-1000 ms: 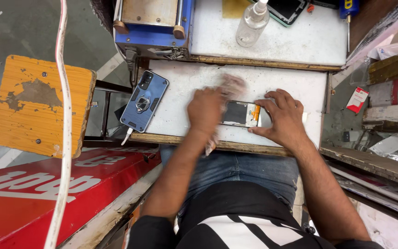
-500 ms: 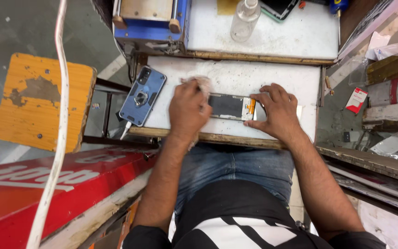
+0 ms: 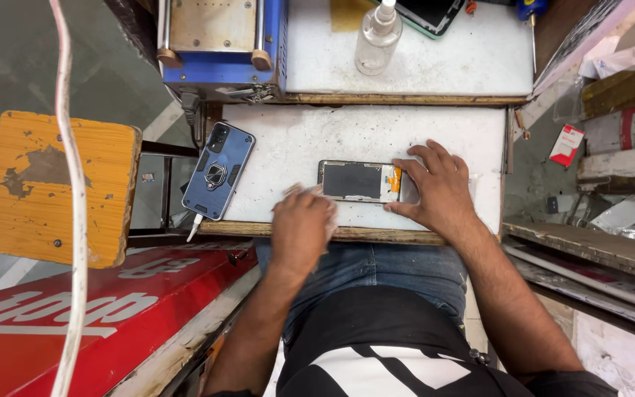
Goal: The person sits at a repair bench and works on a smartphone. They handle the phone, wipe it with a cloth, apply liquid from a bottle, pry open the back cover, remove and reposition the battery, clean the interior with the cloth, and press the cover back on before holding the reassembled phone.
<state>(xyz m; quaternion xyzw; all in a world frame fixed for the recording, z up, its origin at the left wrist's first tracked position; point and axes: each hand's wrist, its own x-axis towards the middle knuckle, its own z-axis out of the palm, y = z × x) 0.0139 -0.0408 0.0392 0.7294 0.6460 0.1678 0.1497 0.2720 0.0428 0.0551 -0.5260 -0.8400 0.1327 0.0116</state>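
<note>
I am pressing my right hand (image 3: 439,187) flat onto the right end of the opened phone body (image 3: 361,181), fingers spread and thumb along its near edge, pinning it rather than gripping around it. My left hand (image 3: 301,224) is curling loosely over a pale wad of cloth or tissue (image 3: 297,191) at the near edge of the white work board (image 3: 376,132), just left of the phone body and not touching it; the view is blurred there, so I cannot tell how tightly the fingers are closing on it.

The phone body is lying flat, lengthwise across the board, dark panel up, with a small orange flex strip showing beside my right fingers. Well to the left, a blue cased phone (image 3: 218,170) is resting at the board's corner with a white cable at its lower end. A clear spray bottle (image 3: 378,37) is standing upright on the far shelf, next to a blue machine (image 3: 218,40).

As I judge it, the risk is at that exposed orange strip: a fingertip sliding over it could crease or tear it. The wad is also sitting close to the board's edge, and a careless sweep could drop it into my lap.
</note>
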